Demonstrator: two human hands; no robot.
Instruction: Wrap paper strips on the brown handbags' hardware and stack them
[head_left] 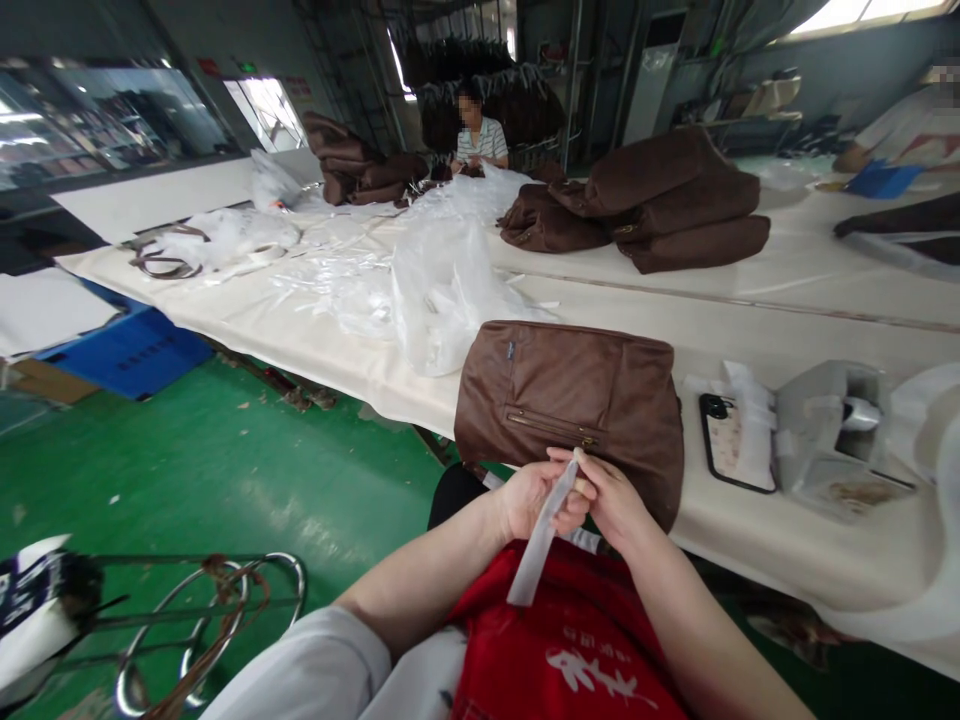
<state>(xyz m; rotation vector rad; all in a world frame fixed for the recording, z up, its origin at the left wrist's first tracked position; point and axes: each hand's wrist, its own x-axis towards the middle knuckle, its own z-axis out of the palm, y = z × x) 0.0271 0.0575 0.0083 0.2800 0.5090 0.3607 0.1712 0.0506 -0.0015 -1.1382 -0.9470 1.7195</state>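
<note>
A narrow white translucent strip (535, 560) hangs down over my red apron from between my hands. My left hand (534, 497) has its fingers curled around the strip's upper part. My right hand (613, 497) meets it from the other side, thumb and fingers pinched at the strip's top end. Just beyond both hands lies a brown leather-look bag (559, 375) with a zipped front pocket, at the near edge of the table. The zip pulls (587, 440) are right above my fingertips. Some of my fingers are hidden behind the strip and each other.
Crumpled clear plastic bags (439, 290) cover the table's middle. Stacked brown bags (675, 200) lie farther back. At right are a phone (739, 440) and a plastic container (832, 430). A person (480, 140) sits opposite; another person (915, 130) is far right. A metal-framed stool (217, 610) stands lower left.
</note>
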